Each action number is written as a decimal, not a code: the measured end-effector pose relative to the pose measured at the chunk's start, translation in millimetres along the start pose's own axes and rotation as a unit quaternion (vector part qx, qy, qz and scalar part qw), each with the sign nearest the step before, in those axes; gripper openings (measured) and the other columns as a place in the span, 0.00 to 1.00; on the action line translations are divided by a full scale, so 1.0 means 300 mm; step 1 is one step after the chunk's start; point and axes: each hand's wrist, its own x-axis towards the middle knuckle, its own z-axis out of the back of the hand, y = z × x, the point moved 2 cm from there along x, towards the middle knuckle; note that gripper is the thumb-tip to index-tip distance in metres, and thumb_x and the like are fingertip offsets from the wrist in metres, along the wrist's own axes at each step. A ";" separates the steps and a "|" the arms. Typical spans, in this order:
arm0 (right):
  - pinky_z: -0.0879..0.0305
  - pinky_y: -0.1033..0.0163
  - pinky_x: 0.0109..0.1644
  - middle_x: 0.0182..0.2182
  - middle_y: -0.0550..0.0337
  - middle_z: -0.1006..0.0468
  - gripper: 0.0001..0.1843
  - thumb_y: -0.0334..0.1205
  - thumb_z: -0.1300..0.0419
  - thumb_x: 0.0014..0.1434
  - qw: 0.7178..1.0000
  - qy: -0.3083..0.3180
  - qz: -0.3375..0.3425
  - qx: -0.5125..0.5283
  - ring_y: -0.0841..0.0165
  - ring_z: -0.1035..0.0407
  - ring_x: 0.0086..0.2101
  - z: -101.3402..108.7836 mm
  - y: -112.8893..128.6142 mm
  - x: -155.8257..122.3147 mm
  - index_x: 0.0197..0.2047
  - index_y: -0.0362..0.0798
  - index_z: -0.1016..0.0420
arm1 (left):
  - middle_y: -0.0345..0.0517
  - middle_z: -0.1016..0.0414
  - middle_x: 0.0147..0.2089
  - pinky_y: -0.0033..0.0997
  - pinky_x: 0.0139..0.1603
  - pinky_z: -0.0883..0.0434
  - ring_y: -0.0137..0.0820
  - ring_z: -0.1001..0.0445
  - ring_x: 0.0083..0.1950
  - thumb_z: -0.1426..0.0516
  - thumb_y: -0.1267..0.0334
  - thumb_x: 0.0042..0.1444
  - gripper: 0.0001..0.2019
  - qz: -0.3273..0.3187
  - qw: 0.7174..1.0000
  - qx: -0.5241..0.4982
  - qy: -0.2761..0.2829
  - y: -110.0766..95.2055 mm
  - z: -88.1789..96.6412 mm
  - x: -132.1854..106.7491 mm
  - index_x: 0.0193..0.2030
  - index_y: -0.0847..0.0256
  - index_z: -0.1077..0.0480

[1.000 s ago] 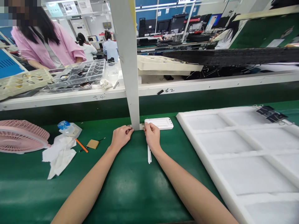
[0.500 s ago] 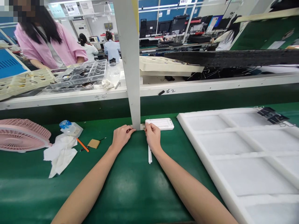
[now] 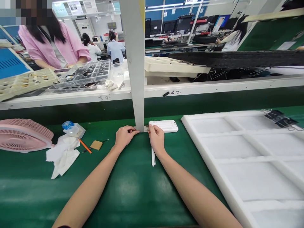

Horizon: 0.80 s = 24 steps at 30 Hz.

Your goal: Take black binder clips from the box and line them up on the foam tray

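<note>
My left hand [image 3: 125, 137] sits at the foot of a white upright post [image 3: 137, 76], its fingertips pinched together on something small that they mostly hide. My right hand [image 3: 156, 138] grips the left end of a white rounded rectangular device casing [image 3: 165, 126], and a tiny metal part shows beside those fingers. Below the right hand, a thin white plastic strip [image 3: 153, 157] lies on the green bench mat [image 3: 28, 190].
A white foam tray [image 3: 206, 158] with square compartments fills the right of the bench. To the left are a pink fan [image 3: 23, 136], crumpled white tissue [image 3: 63, 155] and an orange pen [image 3: 85, 146]. Beyond the post, a person in pink [image 3: 52, 44] stands at a parts tray [image 3: 87, 72].
The whole scene has drifted slightly right in view, and both hands have shifted with it. Their grip and their position at the post and casing look unchanged.
</note>
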 end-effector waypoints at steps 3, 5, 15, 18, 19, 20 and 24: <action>0.48 0.63 0.27 0.18 0.65 0.41 0.25 0.54 0.43 0.65 1.000 0.001 0.002 -0.001 0.70 0.46 0.21 0.000 -0.001 0.001 0.22 0.49 0.37 | 0.41 0.18 0.36 0.30 0.36 0.32 0.33 0.24 0.35 0.35 0.50 0.55 0.11 0.008 0.999 -0.034 0.008 0.013 -0.003 0.009 0.31 0.53 0.19; 0.48 0.63 0.27 0.18 0.65 0.41 0.25 0.54 0.42 0.65 1.000 0.001 0.003 -0.001 0.70 0.46 0.21 0.000 0.000 0.001 0.22 0.49 0.37 | 0.41 0.17 0.36 0.31 0.37 0.31 0.33 0.24 0.35 0.35 0.50 0.55 0.11 0.007 0.999 -0.043 0.009 0.017 -0.002 0.012 0.30 0.53 0.19; 0.49 0.64 0.26 0.17 0.65 0.41 0.25 0.54 0.42 0.65 1.000 0.001 0.000 0.000 0.70 0.47 0.21 -0.002 0.004 0.001 0.22 0.48 0.38 | 0.42 0.19 0.35 0.30 0.34 0.35 0.34 0.23 0.36 0.36 0.46 0.55 0.14 -0.043 0.999 0.026 0.012 0.026 0.023 0.026 0.32 0.54 0.18; 0.50 0.64 0.26 0.17 0.66 0.42 0.25 0.53 0.42 0.65 1.000 0.003 0.002 0.001 0.70 0.48 0.21 -0.004 -0.001 0.001 0.22 0.48 0.38 | 0.43 0.20 0.34 0.30 0.32 0.36 0.35 0.24 0.36 0.36 0.42 0.54 0.18 -0.025 0.998 0.056 0.005 0.020 0.034 0.030 0.35 0.55 0.18; 0.50 0.64 0.26 0.17 0.66 0.43 0.25 0.53 0.42 0.65 1.000 0.003 0.003 -0.001 0.70 0.48 0.21 -0.005 -0.002 0.002 0.22 0.48 0.38 | 0.44 0.20 0.35 0.31 0.32 0.36 0.35 0.24 0.36 0.37 0.41 0.54 0.19 -0.025 0.997 0.069 0.006 0.014 0.040 0.032 0.35 0.56 0.19; 0.50 0.64 0.26 0.17 0.66 0.43 0.25 0.54 0.42 0.65 1.000 0.003 0.004 -0.003 0.70 0.48 0.21 -0.005 -0.003 0.002 0.22 0.48 0.39 | 0.45 0.19 0.37 0.31 0.32 0.36 0.36 0.23 0.37 0.38 0.40 0.55 0.20 -0.029 0.996 0.085 0.009 0.006 0.047 0.033 0.36 0.56 0.19; 0.50 0.64 0.26 0.17 0.66 0.44 0.25 0.54 0.43 0.65 1.000 0.005 0.005 -0.005 0.70 0.48 0.21 -0.006 0.000 0.001 0.22 0.48 0.39 | 0.47 0.20 0.40 0.32 0.30 0.39 0.37 0.23 0.37 0.42 0.38 0.58 0.23 -0.065 0.983 0.170 0.031 -0.032 0.079 0.039 0.38 0.57 0.20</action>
